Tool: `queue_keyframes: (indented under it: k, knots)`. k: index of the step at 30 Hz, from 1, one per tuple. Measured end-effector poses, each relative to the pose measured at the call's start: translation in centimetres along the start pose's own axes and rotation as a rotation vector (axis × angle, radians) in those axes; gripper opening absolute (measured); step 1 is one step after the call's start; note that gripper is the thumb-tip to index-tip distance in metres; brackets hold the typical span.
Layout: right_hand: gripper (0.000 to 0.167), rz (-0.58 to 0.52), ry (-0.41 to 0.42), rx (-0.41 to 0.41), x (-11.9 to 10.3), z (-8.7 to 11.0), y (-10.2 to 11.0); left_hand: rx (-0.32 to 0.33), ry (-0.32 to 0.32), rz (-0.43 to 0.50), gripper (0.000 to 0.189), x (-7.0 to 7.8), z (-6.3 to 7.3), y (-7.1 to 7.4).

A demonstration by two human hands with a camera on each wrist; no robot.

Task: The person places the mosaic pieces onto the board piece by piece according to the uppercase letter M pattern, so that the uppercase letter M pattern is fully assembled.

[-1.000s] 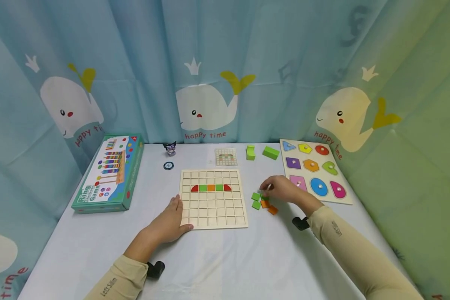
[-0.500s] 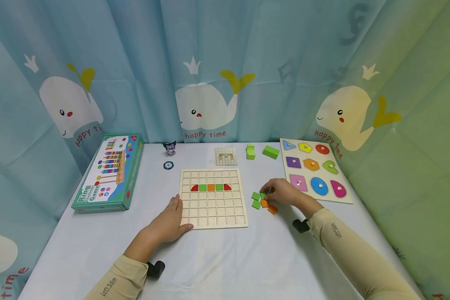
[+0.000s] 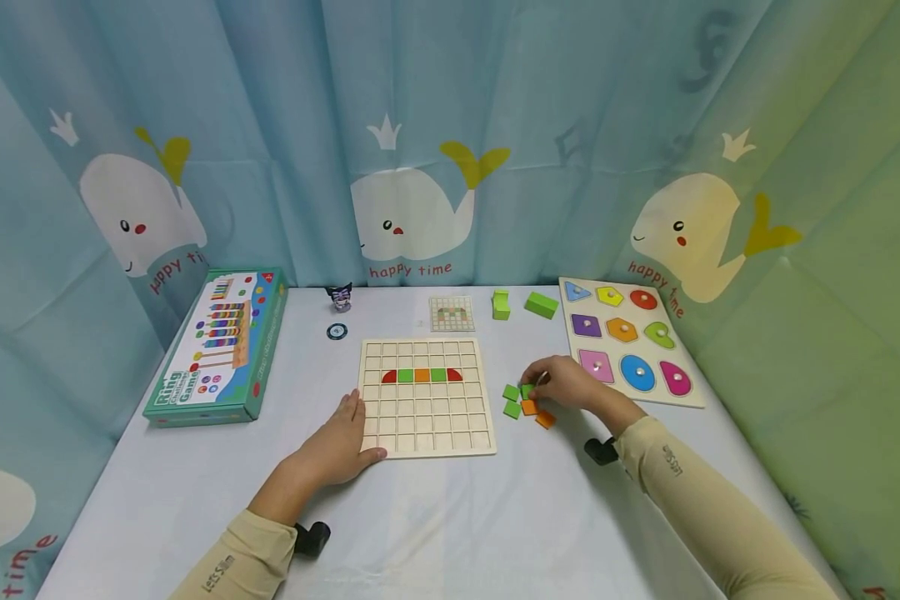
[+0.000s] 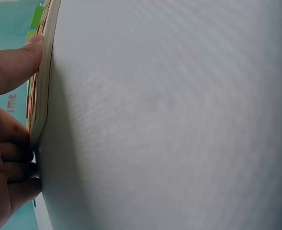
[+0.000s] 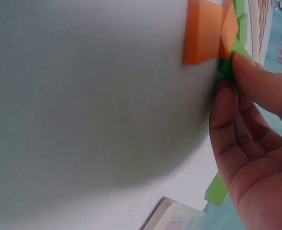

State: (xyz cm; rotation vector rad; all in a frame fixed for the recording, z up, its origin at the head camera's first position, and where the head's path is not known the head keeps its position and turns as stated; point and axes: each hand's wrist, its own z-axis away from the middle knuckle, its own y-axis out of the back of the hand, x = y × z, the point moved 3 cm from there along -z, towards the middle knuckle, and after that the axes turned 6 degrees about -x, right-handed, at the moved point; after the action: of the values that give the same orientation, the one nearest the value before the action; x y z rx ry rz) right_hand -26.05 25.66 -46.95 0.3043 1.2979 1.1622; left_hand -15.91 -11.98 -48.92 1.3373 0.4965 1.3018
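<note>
My left hand (image 3: pixel 337 442) rests at the near left corner of a wooden grid board (image 3: pixel 427 433), fingers straight along its left side and thumb on the front edge (image 4: pixel 41 103). Set in one row of the board are red quarter-round pieces (image 3: pixel 455 376), green squares (image 3: pixel 406 376) and an orange square (image 3: pixel 422 376). To the board's right, my right hand (image 3: pixel 566 383) pinches a green square block (image 5: pixel 229 69) between thumb and fingertips. Beside it lie two orange blocks (image 3: pixel 545 419) and two more green blocks (image 3: pixel 512 409) on the white table.
Behind the board lie a small pattern card (image 3: pixel 452 314), green blocks (image 3: pixel 542 305), a figurine (image 3: pixel 341 297) and a round disc (image 3: pixel 337 332). A knobbed shape puzzle (image 3: pixel 630 342) is at right, a game box (image 3: pixel 217 350) at left. Curtains (image 3: pixel 285 125) surround the table.
My right hand has lowered slightly, and its fingertips have closed in on the green block among the loose pieces. My left hand and the board have stayed put.
</note>
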Motion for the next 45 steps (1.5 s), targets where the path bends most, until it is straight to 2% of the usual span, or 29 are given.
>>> queue_keyframes:
  k: [11,16,34,45]
  knots:
    - [0.011,0.017,0.063,0.017,-0.5,-0.2,1.2,-0.003,0.007,0.006,0.093,-0.2,-0.2,-0.2]
    - [0.012,0.013,0.062,0.024,-1.1,-0.5,1.5,-0.001,0.002,0.002,0.092,-0.2,-0.2,-0.1]
    - [0.013,-0.019,0.080,0.005,-4.9,-2.8,1.0,0.000,0.005,0.011,0.093,-0.1,-0.1,-0.1]
    - [0.013,-0.024,0.132,0.000,-6.7,-4.6,0.5,0.003,0.008,0.000,0.093,-0.1,-0.1,0.0]
